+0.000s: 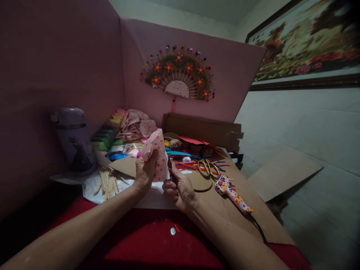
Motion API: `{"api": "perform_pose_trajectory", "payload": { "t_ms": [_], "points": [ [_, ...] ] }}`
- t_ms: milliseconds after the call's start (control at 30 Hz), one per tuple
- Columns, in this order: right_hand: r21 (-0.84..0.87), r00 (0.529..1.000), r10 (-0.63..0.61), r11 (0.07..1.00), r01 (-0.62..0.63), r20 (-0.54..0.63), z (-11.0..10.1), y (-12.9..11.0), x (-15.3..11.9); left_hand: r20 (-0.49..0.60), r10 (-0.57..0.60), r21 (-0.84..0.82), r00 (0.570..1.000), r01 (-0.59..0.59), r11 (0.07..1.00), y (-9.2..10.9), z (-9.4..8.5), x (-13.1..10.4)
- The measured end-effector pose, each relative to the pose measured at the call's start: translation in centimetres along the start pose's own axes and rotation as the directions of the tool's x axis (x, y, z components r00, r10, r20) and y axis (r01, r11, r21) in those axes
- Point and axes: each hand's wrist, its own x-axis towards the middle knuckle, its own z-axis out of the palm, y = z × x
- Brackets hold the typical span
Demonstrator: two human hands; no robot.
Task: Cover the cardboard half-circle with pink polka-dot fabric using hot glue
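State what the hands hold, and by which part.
Left hand: dotted cloth, by its lower-left part. Right hand: dark tool, by its lower end; type unclear.

No wording, brand or number legible. Framed picture [315, 52] on wall: small dark marks [256, 37] in upper left corner, row-like, too small to read. Purple flask [64, 131]: dark printed figure [77, 152], any lettering lost in dimness. Silvery disc [173, 231] on red cloth [135, 240]: face unreadable. Glue gun [234, 197]: flower print, lettering indiscernible.
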Motion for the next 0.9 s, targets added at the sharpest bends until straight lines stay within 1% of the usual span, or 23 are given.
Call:
{"api": "perform_pose_trajectory", "payload": {
  "t_ms": [133, 233, 333, 467, 633, 767, 900],
  "points": [
    [0.025, 0.997, -0.038, 0.999, 0.036, 0.069, -0.2, 0.0, 0.1, -0.007, -0.030, 0.018, 1.000, 0.030, 0.999, 0.5, 0.2, -0.2],
    [0.068, 0.994, -0.018, 0.998, 0.011, 0.105, -0.3, -0.1, 0.1, 0.016, -0.050, -0.002, 0.999, 0.050, 0.999, 0.7, 0.3, -0.1],
    [0.097, 0.994, 0.014, 0.995, -0.025, 0.111, -0.4, -0.3, 0.0, 0.059, -0.056, 0.009, 0.997, 0.056, 0.998, 0.2, 0.0, 0.3],
    [0.114, 0.994, 0.015, 0.993, -0.028, 0.112, -0.5, -0.4, 0.0, 0.086, -0.081, 0.035, 0.993, 0.078, 0.996, -0.7, -0.5, 0.8],
    [0.104, 0.992, 0.037, 0.993, -0.050, 0.118, -0.7, -0.3, 0.1, 0.123, -0.106, 0.034, 0.987, 0.103, 0.994, -0.5, -0.5, 0.7],
    [0.104, 0.993, -0.014, 0.995, 0.002, 0.117, -0.8, -0.1, 0.3, 0.175, -0.183, 0.028, 0.968, 0.181, 0.983, -0.2, -0.4, 0.2],
    [0.124, 0.991, -0.090, 0.989, 0.077, 0.097, -0.8, 0.1, 0.3, 0.186, -0.248, -0.013, 0.951, 0.254, 0.967, -0.2, -0.3, 0.1]
  ]
}}
